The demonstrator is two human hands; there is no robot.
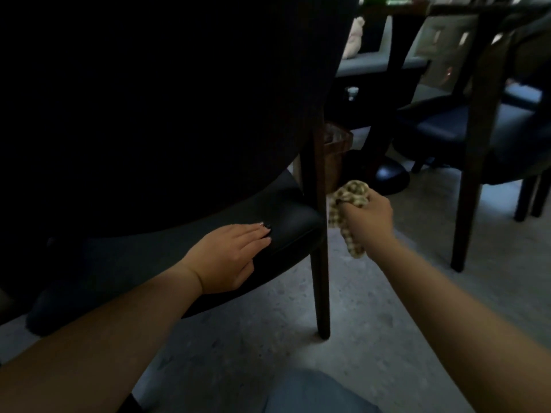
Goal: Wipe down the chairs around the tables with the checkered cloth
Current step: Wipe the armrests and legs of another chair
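Note:
A dark padded chair (298,225) fills the left of the view, its curved back very close to the camera and its seat edge below. My left hand (229,254) lies flat on the seat's side edge, fingers together and pointing right. My right hand (369,216) is closed around the bunched green-and-cream checkered cloth (348,210), held right beside the chair's dark wooden rear leg (320,278). A tail of the cloth hangs below my fist. Whether the cloth touches the leg I cannot tell.
A second dark chair (477,135) stands at the right on the speckled grey floor (387,308). A table pedestal with a round black base (390,174) and a woven bin (337,150) sit behind the near chair. My knee (316,391) shows at the bottom.

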